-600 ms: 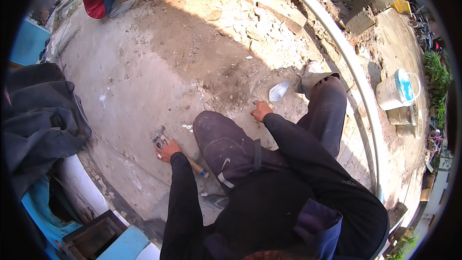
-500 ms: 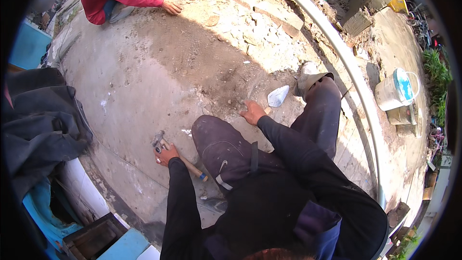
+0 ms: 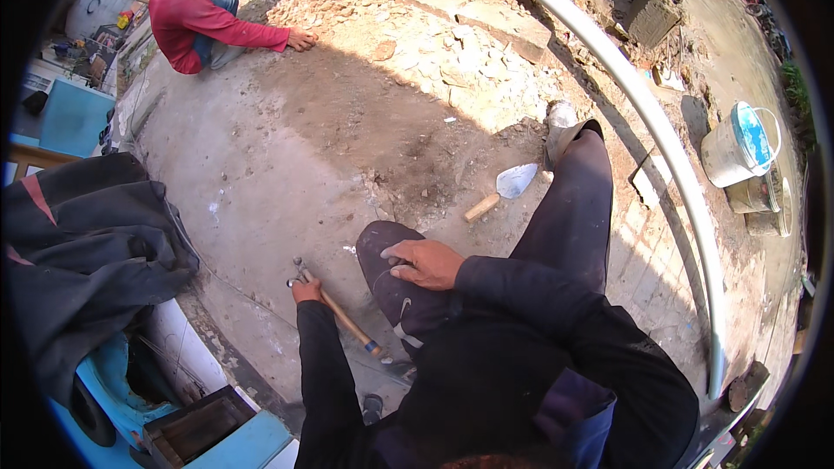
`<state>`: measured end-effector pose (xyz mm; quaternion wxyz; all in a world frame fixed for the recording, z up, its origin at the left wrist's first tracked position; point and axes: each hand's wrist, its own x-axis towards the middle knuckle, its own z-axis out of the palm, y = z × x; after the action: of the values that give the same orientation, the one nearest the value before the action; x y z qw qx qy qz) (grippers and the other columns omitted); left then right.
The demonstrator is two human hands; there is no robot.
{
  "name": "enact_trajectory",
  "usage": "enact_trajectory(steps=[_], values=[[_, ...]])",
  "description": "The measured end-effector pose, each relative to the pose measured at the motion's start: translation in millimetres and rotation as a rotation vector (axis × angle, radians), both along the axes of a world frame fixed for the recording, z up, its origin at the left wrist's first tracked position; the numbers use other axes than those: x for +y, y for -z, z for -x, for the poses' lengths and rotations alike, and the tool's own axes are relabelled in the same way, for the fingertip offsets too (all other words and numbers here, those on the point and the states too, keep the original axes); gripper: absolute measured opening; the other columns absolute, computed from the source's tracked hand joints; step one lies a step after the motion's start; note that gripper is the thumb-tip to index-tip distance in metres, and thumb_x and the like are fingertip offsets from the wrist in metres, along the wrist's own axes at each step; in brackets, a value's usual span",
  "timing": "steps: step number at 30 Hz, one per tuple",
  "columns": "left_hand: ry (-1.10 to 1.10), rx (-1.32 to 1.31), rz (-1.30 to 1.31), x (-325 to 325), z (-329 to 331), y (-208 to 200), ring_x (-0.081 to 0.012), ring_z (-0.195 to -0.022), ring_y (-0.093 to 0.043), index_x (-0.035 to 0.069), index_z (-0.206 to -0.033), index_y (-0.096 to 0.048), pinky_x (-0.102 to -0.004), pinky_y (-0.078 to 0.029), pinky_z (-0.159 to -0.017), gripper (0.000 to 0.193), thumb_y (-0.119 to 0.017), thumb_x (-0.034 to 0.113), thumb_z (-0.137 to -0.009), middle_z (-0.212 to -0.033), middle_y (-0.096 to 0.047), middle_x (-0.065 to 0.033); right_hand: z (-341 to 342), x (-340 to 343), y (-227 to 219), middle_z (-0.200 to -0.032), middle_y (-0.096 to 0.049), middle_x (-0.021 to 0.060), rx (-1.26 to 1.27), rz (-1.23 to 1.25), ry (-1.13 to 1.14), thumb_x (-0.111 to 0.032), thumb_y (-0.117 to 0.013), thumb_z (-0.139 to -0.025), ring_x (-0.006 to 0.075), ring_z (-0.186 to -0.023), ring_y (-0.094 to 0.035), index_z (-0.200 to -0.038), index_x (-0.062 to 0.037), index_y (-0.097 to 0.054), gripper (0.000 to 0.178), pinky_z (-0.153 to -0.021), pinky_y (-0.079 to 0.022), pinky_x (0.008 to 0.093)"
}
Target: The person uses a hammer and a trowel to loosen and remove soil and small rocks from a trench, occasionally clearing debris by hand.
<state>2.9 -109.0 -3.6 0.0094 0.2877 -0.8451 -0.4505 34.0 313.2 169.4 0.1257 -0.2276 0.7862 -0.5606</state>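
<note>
My left hand (image 3: 307,289) is closed around a hammer (image 3: 352,326) just below its metal head, low over the concrete floor. The wooden handle slants back toward me and ends in a blue band. My right hand (image 3: 429,263) is over my bent left knee, with thumb and fingers closed on a small grey lump (image 3: 400,261), mostly covered by the fingers. Ahead of that hand a trowel (image 3: 516,181) lies on the ground near my right foot, its pale blade pointing away and its wooden handle toward me.
A person in a red top (image 3: 208,30) squats at the far left, one hand on the ground. Broken rubble (image 3: 452,61) lies ahead in sunlight. A white pipe (image 3: 643,113) curves along the right, with buckets (image 3: 728,152) beyond it. Dark cloth (image 3: 95,243) drapes at the left.
My right hand has lifted from the dirt beside the trowel and come back over my knee, now with the grey lump. My left hand still holds the hammer.
</note>
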Motion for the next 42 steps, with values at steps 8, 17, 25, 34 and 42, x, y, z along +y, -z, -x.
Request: enact_trajectory(steps=[8,17,25,34,42], values=[[0.09,0.383,-0.357,198,13,-254,-0.0108,-0.063,-0.05,-0.005,-0.097,-0.056,-0.0268,-0.043,-0.059,0.025,-0.065,0.015,-0.084,-0.088,-0.057,-0.0073,-37,-55,-14,-0.096,-0.061,0.0181,-0.428,0.279,-0.231,-0.026,-0.061,-0.088,0.0314,-0.09,-0.063,-0.128,0.0004,-0.039,0.052,-0.08,-0.049,0.0374],[0.007,0.448,0.133,169,45,-179,-0.0228,-0.077,-0.06,-0.005,-0.112,-0.057,-0.0357,-0.047,-0.075,0.036,-0.062,0.019,-0.085,-0.091,-0.064,-0.0146,17,28,-78,-0.089,-0.06,0.0198,-0.031,0.037,0.367,-0.023,-0.058,-0.091,0.0351,-0.082,-0.061,-0.125,-0.0046,-0.047,0.04,-0.074,-0.047,0.0389],[-0.227,-0.306,0.583,97,-6,-27,-0.0371,-0.115,-0.051,0.001,-0.13,-0.045,-0.0441,-0.04,-0.097,0.056,-0.064,0.025,-0.082,-0.127,-0.05,-0.0211,160,16,-157,-0.075,-0.055,0.0036,0.517,0.319,0.524,-0.03,-0.049,-0.099,0.01,-0.061,-0.055,-0.134,-0.0068,-0.037,0.044,-0.055,-0.047,0.0261],[-0.191,-0.311,0.719,124,4,-2,-0.0344,-0.143,-0.013,0.012,-0.149,-0.02,-0.0514,-0.012,-0.114,0.075,-0.06,0.032,-0.088,-0.152,-0.02,-0.0185,215,76,157,-0.098,-0.063,0.026,-0.265,-0.946,0.132,-0.026,-0.054,-0.092,0.0383,-0.084,-0.065,-0.126,-0.004,-0.048,0.041,-0.075,-0.051,0.0441],[-0.29,-0.359,0.671,126,-12,0,-0.0362,-0.142,-0.015,0.011,-0.148,-0.021,-0.0567,-0.011,-0.113,0.076,-0.061,0.034,-0.087,-0.151,-0.026,-0.0123,194,-2,-47,-0.072,-0.056,0.0057,-0.106,-0.249,0.439,-0.025,-0.049,-0.098,0.0134,-0.053,-0.054,-0.138,-0.0091,-0.04,0.044,-0.049,-0.045,0.0302]])
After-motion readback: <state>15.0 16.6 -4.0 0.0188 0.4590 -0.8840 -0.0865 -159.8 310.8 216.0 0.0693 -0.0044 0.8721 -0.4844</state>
